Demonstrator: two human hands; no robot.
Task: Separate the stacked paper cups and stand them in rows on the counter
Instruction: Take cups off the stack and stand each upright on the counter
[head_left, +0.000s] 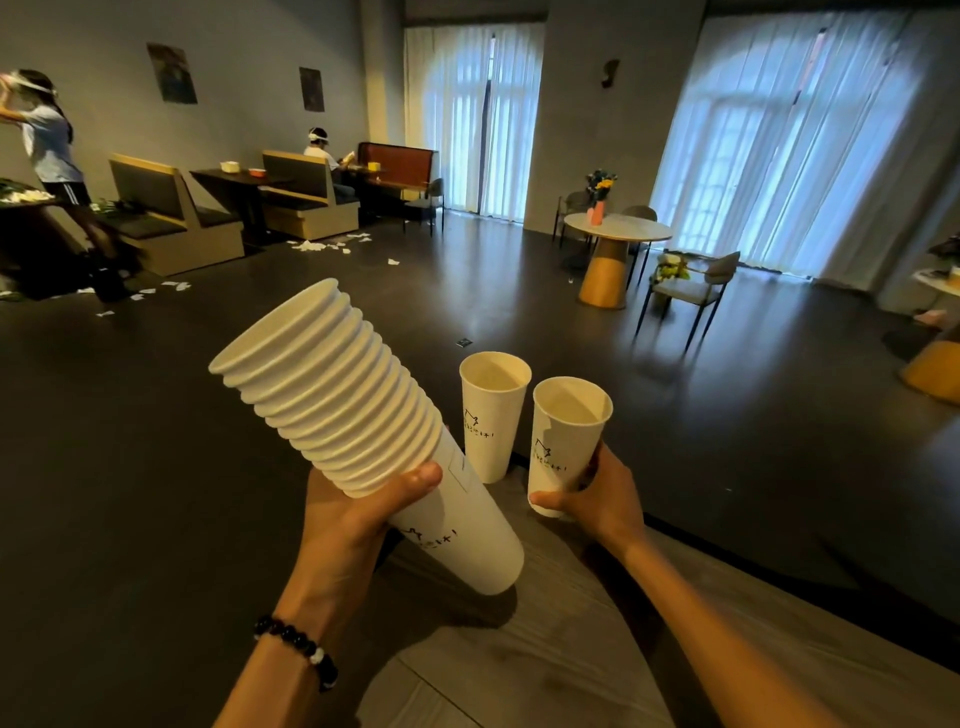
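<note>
Two hands up at frame centre. Left hand (347, 525) grips the tilted stack of cups (337, 410), rims pointing upper left, thumb across its side. Right hand (597, 499) holds a single cup (563, 441) upright above the counter (519, 660). Just behind, between them, one cup (493, 413) stands on the counter edge.

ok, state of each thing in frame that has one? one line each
cup stack: nested, tilted, held off the counter
left hand: grips the cup stack near its base
single cup: separated, upright, empty
right hand: grips the single cup low down
standing cup: upright on the counter, empty, free of both hands
</note>
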